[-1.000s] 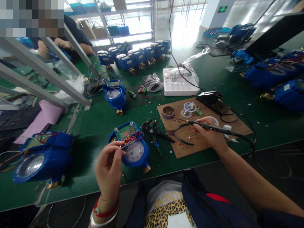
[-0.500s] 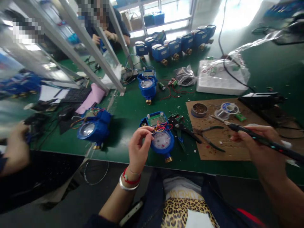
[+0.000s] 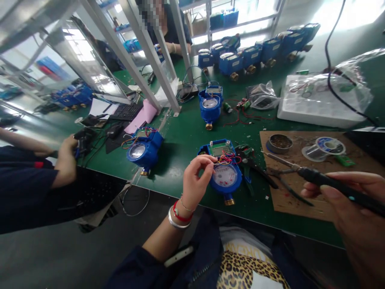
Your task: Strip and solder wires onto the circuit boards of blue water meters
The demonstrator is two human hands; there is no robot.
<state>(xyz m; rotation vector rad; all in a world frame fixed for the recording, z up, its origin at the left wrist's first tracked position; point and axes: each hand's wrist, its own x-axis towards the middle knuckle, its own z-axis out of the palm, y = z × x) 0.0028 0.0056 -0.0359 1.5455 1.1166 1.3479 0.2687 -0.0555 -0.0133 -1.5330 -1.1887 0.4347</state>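
Observation:
A blue water meter point(image 3: 227, 176) lies on the green bench in front of me, its round dial facing up and a brass fitting towards me. Thin red and yellow wires point(image 3: 224, 159) bunch between the dial and the small display point(image 3: 221, 150). My left hand point(image 3: 197, 176) is at the meter's left side, thumb and forefinger pinched on wire ends; the exact tips are hidden. Over the cardboard, my right hand point(image 3: 345, 196) is closed around a black soldering iron point(image 3: 315, 176). The iron's metal tip points left, apart from the meter.
Pliers point(image 3: 288, 184) and cutters point(image 3: 255, 168) lie right of the meter. A tin point(image 3: 279, 143) and a solder spool point(image 3: 331, 145) sit on cardboard point(image 3: 288, 208). Other meters point(image 3: 146, 148) stand around. A white foam tray point(image 3: 319, 116) is behind. Co-workers sit left and across.
My view has turned left, so the bench items appear farther right. My left hand keeps its pinch at the wires, and the soldering iron remains in my right hand.

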